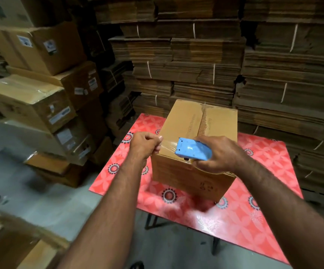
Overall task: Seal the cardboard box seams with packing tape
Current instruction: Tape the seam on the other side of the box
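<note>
A closed brown cardboard box (184, 121) stands on a red patterned table (264, 171). Clear tape runs along its top centre seam. My right hand (219, 154) grips a blue tape dispenser (193, 149) at the box's near top edge. A short stretch of clear packing tape (168, 145) spans from the dispenser leftward to my left hand (145, 145), which pinches the tape's free end just off the box's near left corner.
Taped and labelled cartons (40, 47) are stacked on the left. Tall piles of flattened, tied cardboard (196, 61) fill the back and right. Grey floor lies on the left, and another cardboard edge (5, 241) shows at bottom left.
</note>
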### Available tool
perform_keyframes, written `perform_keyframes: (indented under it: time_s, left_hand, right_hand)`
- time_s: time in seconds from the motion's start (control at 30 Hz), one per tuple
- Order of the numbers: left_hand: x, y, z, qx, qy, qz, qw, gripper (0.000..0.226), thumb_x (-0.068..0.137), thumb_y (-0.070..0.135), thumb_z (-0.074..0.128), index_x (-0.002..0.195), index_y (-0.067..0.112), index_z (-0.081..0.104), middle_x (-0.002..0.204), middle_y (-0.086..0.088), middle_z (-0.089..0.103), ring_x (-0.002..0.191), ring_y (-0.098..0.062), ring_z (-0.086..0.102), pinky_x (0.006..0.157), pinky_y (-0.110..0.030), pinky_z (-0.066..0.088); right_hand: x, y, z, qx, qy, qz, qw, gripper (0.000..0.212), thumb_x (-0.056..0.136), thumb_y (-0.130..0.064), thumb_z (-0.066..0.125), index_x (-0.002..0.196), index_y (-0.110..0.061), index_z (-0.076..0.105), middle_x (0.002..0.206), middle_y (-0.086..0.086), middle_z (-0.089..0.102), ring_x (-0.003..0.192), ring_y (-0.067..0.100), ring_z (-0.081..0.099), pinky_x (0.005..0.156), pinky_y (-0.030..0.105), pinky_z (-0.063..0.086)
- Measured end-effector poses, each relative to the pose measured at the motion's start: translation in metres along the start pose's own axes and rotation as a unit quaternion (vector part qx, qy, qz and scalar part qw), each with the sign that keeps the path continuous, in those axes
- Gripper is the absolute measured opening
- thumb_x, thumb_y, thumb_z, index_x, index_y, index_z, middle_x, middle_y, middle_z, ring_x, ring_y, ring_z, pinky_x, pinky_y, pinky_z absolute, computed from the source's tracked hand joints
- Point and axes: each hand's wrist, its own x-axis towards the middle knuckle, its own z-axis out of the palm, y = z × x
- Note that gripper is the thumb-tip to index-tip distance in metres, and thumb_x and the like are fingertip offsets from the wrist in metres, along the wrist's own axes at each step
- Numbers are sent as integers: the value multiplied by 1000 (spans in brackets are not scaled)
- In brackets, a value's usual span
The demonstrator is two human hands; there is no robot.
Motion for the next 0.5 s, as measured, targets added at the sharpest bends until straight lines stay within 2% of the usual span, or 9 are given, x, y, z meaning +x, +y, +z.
perform_keyframes:
  time_s: [0.13,0.2,0.27,0.33,0.4,0.5]
  left_hand:
    - [9,-8,-3,38,3,-30,999,18,91,10,71,74,9,64,68,-7,65,45,-11,50,44,-23,45]
    - [15,-13,-4,48,11,-42,998,17,91,12,71,75,11,64,71,-7,65,42,-8,48,41,-19,42]
    - [21,-17,-5,59,31,-44,997,21,91,12,70,72,12,61,69,-6,64,38,-3,46,42,-18,38]
    - [27,-23,-10,69,59,-49,995,24,89,15,72,68,13,61,70,-8,64,49,-10,50,48,-23,38]
    - [32,-32,-22,67,83,-67,992,25,86,16,75,65,13,62,73,-11,65,60,-17,53,51,-25,42]
    - [43,-44,-37,73,92,-73,990,26,84,16,77,63,14,63,69,-7,67,66,-21,58,52,-28,48]
  right_hand:
    - [14,-1,4,-47,-18,-6,999,72,72,-69,64,135,-37,47,112,-7,68,100,23,62,68,33,46]
    - [22,-7,4,-66,-33,-5,997,70,74,-69,64,134,-37,48,110,-6,67,94,22,60,65,31,39]
    - [32,-15,4,-82,-43,-2,996,68,74,-69,64,132,-36,49,106,-5,67,84,19,53,64,31,38]
    - [42,-22,8,-77,-57,-4,995,68,76,-68,63,133,-36,48,105,-4,67,82,18,51,64,31,42]
    - [45,-25,13,-79,-77,-9,994,71,76,-69,62,136,-36,46,108,-3,67,89,21,58,65,32,45]
    - [45,-19,15,-106,-98,-4,990,72,75,-71,61,137,-38,45,110,-4,67,96,23,61,64,31,40]
